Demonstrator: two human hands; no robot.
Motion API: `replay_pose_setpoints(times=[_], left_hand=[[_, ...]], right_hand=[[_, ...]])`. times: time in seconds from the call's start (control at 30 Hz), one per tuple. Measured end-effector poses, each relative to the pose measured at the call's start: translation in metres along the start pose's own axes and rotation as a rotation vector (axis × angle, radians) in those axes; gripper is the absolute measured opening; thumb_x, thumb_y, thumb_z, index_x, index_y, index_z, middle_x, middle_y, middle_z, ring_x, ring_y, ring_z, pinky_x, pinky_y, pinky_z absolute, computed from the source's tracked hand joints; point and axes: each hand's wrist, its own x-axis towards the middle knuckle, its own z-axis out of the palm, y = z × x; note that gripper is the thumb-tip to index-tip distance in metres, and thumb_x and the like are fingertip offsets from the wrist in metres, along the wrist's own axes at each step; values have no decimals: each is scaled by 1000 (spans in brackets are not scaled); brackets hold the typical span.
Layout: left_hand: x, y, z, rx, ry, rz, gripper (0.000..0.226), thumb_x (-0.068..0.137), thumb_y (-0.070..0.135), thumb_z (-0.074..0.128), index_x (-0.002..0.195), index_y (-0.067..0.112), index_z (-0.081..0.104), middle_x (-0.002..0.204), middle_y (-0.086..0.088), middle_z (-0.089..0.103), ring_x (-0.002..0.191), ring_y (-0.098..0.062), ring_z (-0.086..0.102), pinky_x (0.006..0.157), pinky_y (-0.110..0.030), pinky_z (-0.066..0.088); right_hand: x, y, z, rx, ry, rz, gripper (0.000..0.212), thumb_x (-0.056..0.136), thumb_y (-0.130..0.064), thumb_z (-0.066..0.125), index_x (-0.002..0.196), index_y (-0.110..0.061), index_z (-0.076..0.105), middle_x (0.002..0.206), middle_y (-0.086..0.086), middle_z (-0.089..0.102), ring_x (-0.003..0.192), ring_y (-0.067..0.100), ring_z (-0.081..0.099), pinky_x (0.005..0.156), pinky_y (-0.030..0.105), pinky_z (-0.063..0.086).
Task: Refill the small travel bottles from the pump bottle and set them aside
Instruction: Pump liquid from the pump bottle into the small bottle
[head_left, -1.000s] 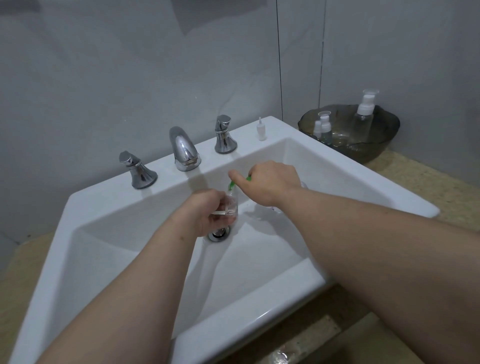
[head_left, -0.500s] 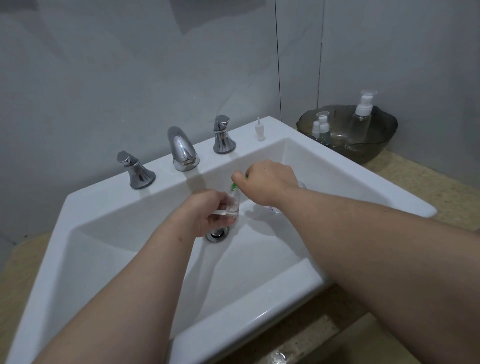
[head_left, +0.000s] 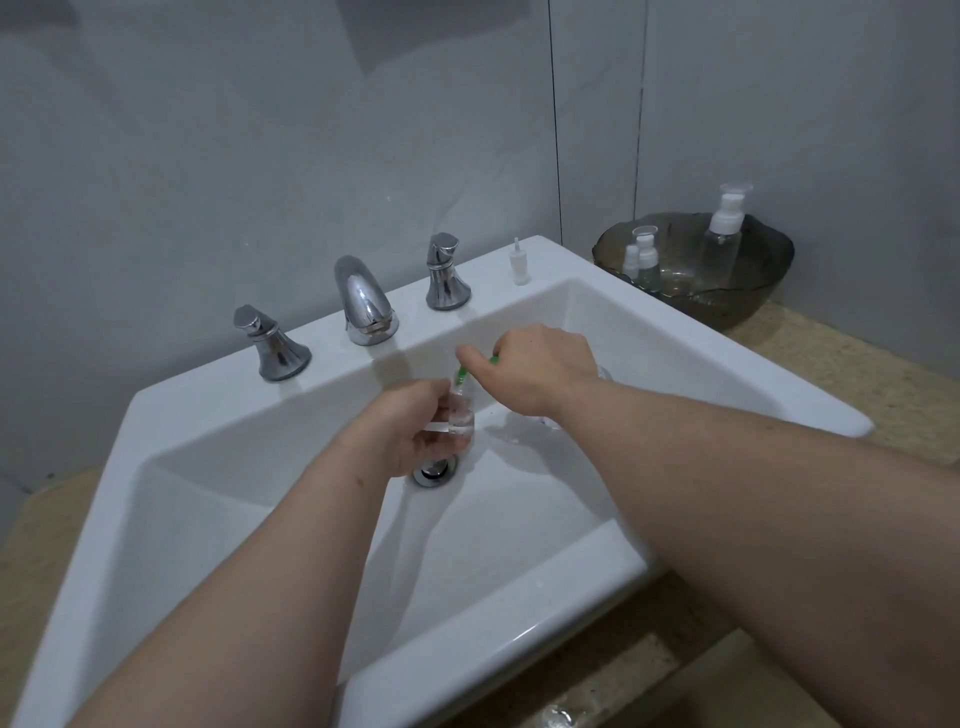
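Over the white sink (head_left: 571, 613), my left hand (head_left: 410, 426) grips a small clear travel bottle (head_left: 461, 413) that stands upright with some clear liquid in it. My right hand (head_left: 535, 371) is curled over a pump bottle, mostly hidden beneath it, and its green nozzle (head_left: 461, 372) points down at the small bottle's mouth. A sliver of the clear pump bottle body (head_left: 605, 374) shows behind my right wrist. A small white cap (head_left: 517, 264) stands on the sink ledge.
A dark glass bowl (head_left: 748, 301) at the back right holds two small capped bottles (head_left: 644, 260) and a taller clear pump bottle (head_left: 724, 234). Chrome spout (head_left: 363, 301) with two handles (head_left: 270, 345) (head_left: 445, 274) lines the ledge. The drain (head_left: 435, 470) lies under my left hand.
Both hands have stayed over the drain with only slight shifts. The green nozzle remains at the small bottle's mouth.
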Motion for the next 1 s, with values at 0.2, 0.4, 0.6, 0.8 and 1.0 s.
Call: replay_pose_setpoints(times=[0.2,0.4,0.6,0.8,1.0], left_hand=[[-2,2,1,-13,0,5,33,106,36,55,105,5,66,94,-11,64,79,-26,63,65,-33,62],[1,1,0,8,-3,5,34,106,35,55,112,4,67,96,-12,65,79,-28,64,63,-34,62],[1,-2,1,42,-19,10,33,106,32,54,112,2,68,96,-12,67,84,-31,66,59,-34,61],[1,-2,2,40,-35,11,35,105,31,57,117,1,68,96,-12,66,85,-30,66,63,-34,61],[-7,5,1,19,-50,29,36,107,33,54,107,1,71,87,-10,66,74,-24,59,57,-30,57]], right_hand=[[0,-2,1,-17,-2,12,69,96,-72,25,69,-18,59,74,0,60,76,28,58,67,36,37],[1,-4,0,-9,-22,12,63,98,-62,27,67,-17,58,72,2,57,65,19,49,60,33,31],[1,-2,-3,44,-50,0,51,97,-50,33,62,-18,51,69,2,54,63,17,47,58,32,31],[0,-1,-2,32,-34,-22,52,97,-52,33,63,-17,53,70,2,55,63,17,48,59,32,33],[0,2,-3,41,-28,30,74,94,-80,21,67,-21,56,75,0,61,77,26,58,70,37,38]])
